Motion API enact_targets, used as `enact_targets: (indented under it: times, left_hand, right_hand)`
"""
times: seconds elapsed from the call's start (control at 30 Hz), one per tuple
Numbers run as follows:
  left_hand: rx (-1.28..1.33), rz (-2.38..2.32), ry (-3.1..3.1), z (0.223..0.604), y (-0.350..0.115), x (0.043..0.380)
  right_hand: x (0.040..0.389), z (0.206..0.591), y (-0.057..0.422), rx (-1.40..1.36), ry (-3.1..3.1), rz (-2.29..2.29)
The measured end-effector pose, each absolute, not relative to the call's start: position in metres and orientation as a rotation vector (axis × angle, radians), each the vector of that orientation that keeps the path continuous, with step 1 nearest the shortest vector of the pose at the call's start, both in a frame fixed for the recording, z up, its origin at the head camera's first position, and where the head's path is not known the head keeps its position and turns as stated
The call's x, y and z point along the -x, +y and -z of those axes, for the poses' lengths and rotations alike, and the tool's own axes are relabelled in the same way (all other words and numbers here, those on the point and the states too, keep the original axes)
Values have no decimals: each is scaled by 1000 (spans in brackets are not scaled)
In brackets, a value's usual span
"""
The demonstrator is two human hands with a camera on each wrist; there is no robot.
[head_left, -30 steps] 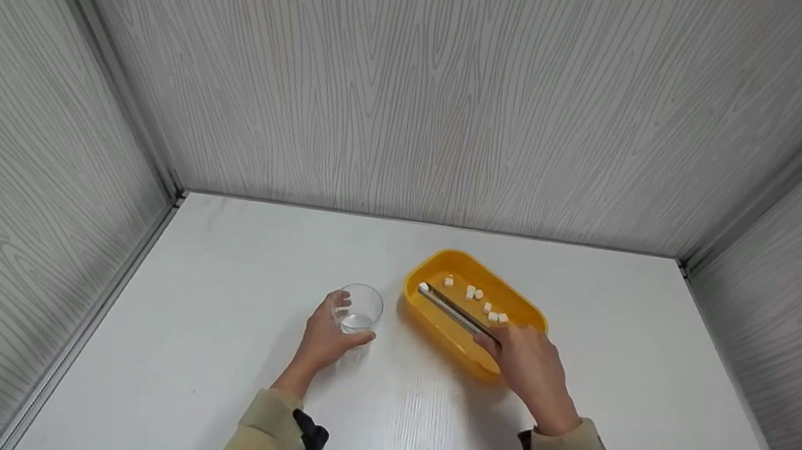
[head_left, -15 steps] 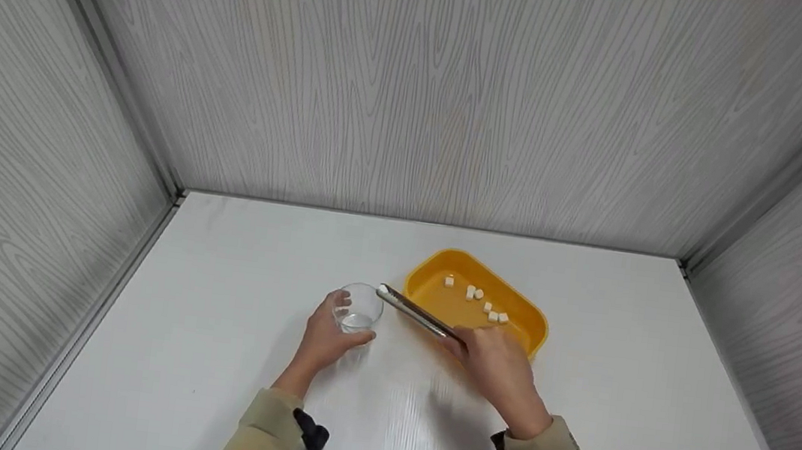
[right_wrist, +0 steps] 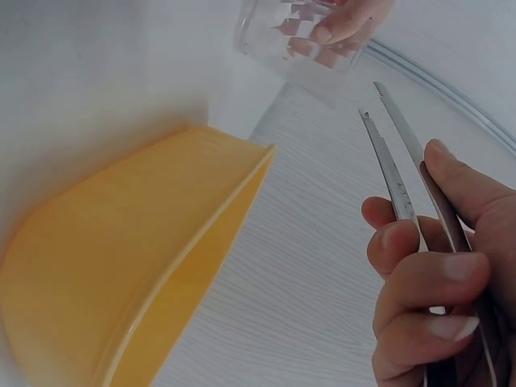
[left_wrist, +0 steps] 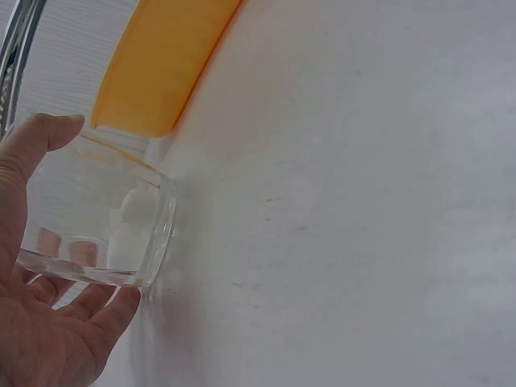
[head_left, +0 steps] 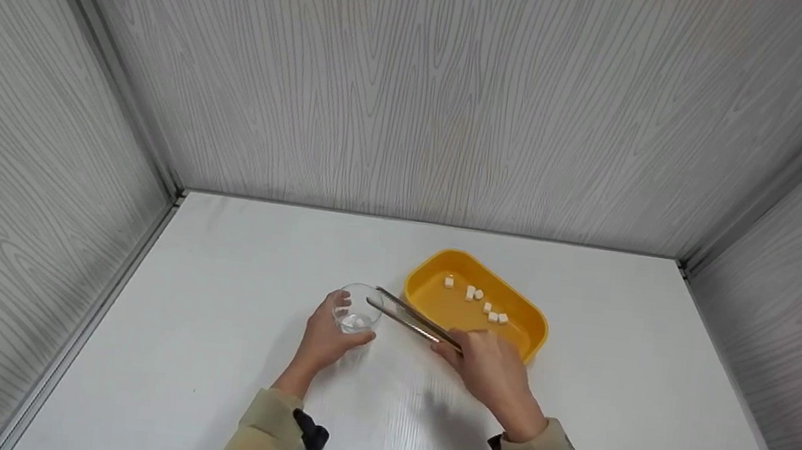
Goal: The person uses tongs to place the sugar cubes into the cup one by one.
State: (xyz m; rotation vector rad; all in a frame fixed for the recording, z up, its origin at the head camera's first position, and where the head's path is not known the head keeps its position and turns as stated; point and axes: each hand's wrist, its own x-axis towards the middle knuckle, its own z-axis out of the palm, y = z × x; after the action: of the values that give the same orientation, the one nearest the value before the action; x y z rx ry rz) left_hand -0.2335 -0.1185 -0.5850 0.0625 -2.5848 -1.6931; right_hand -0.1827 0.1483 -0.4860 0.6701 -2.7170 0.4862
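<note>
My left hand [head_left: 330, 334] grips a clear drinking glass [left_wrist: 89, 214] round its side, thumb near the rim and fingers on the opposite side. A pale white shape shows through the glass near its bottom in the left wrist view. My right hand [head_left: 490, 367] holds metal tweezers [right_wrist: 393, 165] between thumb and fingers. Their serrated tips stand apart with nothing between them, at the right side of the glass's rim in the head view. Right of the glass is a yellow tray [head_left: 534, 317] with several small white cubes [head_left: 493, 316] on its floor.
Both hands work over a white tabletop [head_left: 231, 258]. Grey wood-grain panels [head_left: 446, 94] enclose it at the back and on both sides. The tray's near side lies partly behind the right hand in the head view.
My right hand has moved left from over the tray to the glass. The tweezers, which pinched a white cube, have spread and let it go. The left hand and glass stay put.
</note>
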Motion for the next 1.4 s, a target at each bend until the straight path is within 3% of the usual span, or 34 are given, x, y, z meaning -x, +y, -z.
enact_targets:
  times: [1.4]
  left_hand:
    - [-34,1657,-2604,585,-120,234]
  right_hand:
    - [194,492,245,-167,-3042,-351]
